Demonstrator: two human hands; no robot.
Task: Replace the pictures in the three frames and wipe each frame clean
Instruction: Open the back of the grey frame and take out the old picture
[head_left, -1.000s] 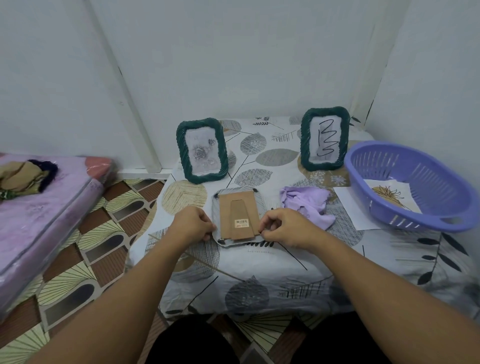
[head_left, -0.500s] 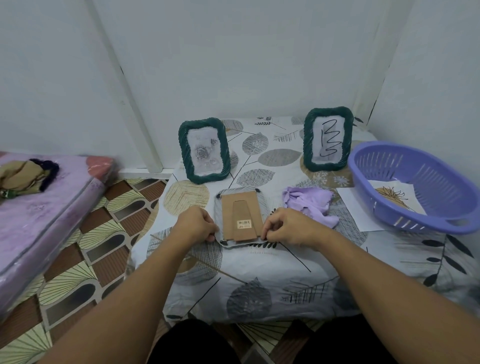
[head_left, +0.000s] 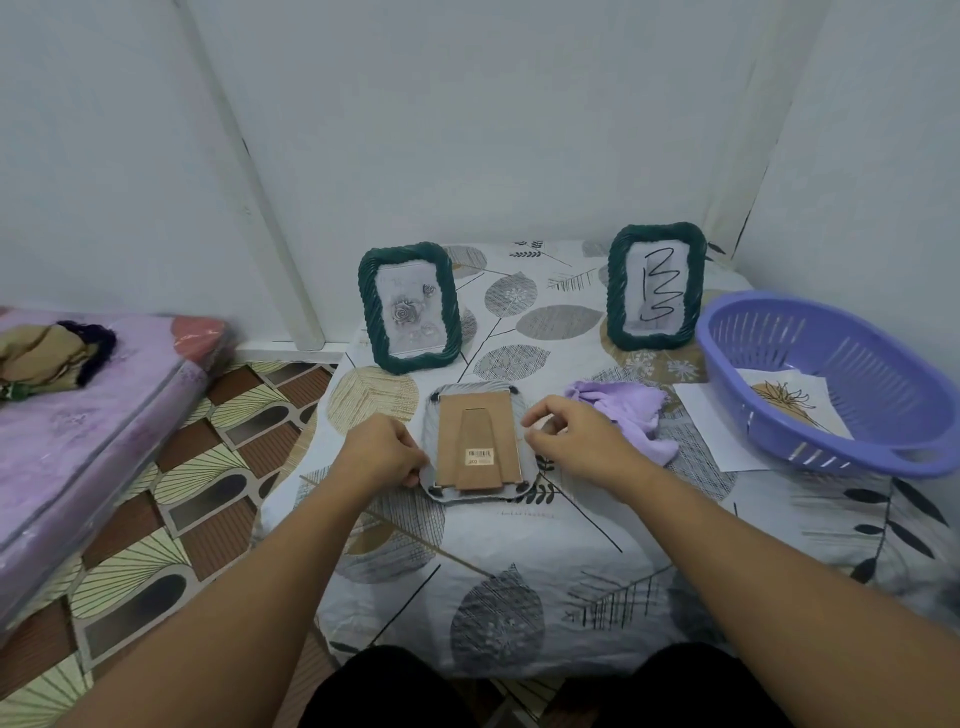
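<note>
Face-down frame (head_left: 477, 441) lying on the surface (head_left: 519, 587), its cardboard back (head_left: 478, 439) uppermost, between two upright frames behind: one with a rose picture (head_left: 409, 307), one with a scribbled picture (head_left: 656, 286). The left hand (head_left: 382, 453) is kept curled at the frame's lower left edge, apparently pinching it. The right hand (head_left: 566, 441), pressed to the right edge half a second earlier, is now lifted slightly with fingers loosely curled. A purple cloth (head_left: 623, 415) and basket (head_left: 831, 384) are seen to the right.
</note>
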